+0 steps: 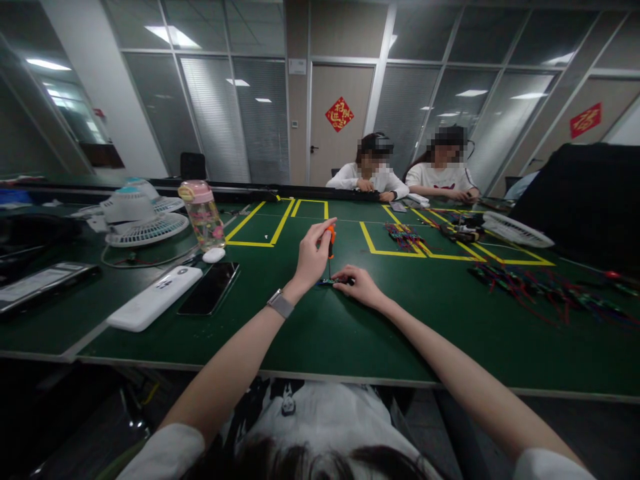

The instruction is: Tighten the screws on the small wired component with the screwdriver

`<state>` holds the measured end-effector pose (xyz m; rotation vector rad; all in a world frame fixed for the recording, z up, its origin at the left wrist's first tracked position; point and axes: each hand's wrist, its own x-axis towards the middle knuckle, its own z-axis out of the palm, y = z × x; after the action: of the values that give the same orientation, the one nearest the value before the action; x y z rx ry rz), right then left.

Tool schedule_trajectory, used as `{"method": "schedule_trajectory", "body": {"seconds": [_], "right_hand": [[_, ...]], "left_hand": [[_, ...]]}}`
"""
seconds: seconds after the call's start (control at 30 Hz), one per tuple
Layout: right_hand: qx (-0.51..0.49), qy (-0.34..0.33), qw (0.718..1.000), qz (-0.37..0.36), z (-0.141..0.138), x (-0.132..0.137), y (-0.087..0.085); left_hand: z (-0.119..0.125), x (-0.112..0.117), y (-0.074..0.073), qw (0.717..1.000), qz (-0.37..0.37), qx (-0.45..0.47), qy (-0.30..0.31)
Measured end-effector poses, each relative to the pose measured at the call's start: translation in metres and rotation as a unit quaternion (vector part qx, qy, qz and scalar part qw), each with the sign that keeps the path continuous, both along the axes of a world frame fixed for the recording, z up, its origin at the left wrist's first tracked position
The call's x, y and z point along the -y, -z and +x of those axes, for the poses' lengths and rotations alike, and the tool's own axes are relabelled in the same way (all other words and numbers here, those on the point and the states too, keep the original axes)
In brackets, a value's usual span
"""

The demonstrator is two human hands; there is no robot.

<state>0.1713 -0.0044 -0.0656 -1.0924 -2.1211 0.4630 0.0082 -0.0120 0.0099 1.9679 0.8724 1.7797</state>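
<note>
An orange and black screwdriver (331,243) stands upright in the grip of my left hand (315,252), which wears a watch at the wrist. Its shaft points down to a small circuit board (327,282) lying on the green table. My right hand (359,285) rests on the table at the board's right side, fingers bent and pressed on its edge. The fingers partly cover the board, so its details are too small to make out.
A black phone (209,288), a long white device (155,299), a bottle (203,217) and a white fan (143,217) stand to the left. Wired boards (405,238) lie at the right beside yellow tape, with more wired boards (530,283) nearer. Two people sit across the table.
</note>
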Motion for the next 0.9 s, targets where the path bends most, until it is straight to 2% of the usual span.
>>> {"method": "schedule_trajectory", "body": {"seconds": [0.07, 0.23, 0.3, 0.43, 0.47, 0.63, 0.7, 0.8, 0.9], "right_hand": [[-0.001, -0.001, 1.0, -0.002, -0.0001, -0.0003, 0.0002], [-0.001, 0.001, 1.0, -0.007, -0.0005, -0.0005, 0.0], [-0.002, 0.002, 1.0, -0.006, -0.0006, -0.0003, -0.0002], [-0.002, 0.0, 1.0, -0.004, -0.0004, -0.0001, 0.0], [-0.002, 0.0, 1.0, -0.004, -0.0003, -0.0002, 0.0002], [-0.007, 0.002, 1.0, -0.013, 0.0001, -0.0003, 0.0003], [-0.008, 0.003, 1.0, -0.015, 0.0004, -0.0001, 0.0003], [-0.013, 0.0, 1.0, -0.018, 0.001, -0.0001, 0.0008], [-0.018, -0.005, 1.0, -0.02, 0.0016, -0.0003, 0.0016]], "left_hand": [[0.0001, 0.0001, 0.0002, 1.0, -0.003, 0.004, 0.004], [-0.001, 0.0017, 0.0012, 0.996, 0.032, -0.037, -0.079], [-0.0008, 0.0017, 0.0017, 0.996, 0.04, -0.054, -0.064], [0.001, 0.0018, 0.0021, 0.998, 0.018, -0.051, 0.016], [0.0012, 0.0023, 0.0019, 0.999, 0.017, -0.049, 0.01], [-0.0004, 0.0048, 0.0, 0.993, 0.045, -0.061, -0.095], [-0.0008, 0.0039, 0.0, 0.993, 0.05, -0.063, -0.081], [-0.0009, 0.0008, 0.0011, 0.998, 0.036, -0.055, -0.025], [-0.0017, -0.0012, 0.002, 0.998, 0.035, -0.048, -0.032]]}}
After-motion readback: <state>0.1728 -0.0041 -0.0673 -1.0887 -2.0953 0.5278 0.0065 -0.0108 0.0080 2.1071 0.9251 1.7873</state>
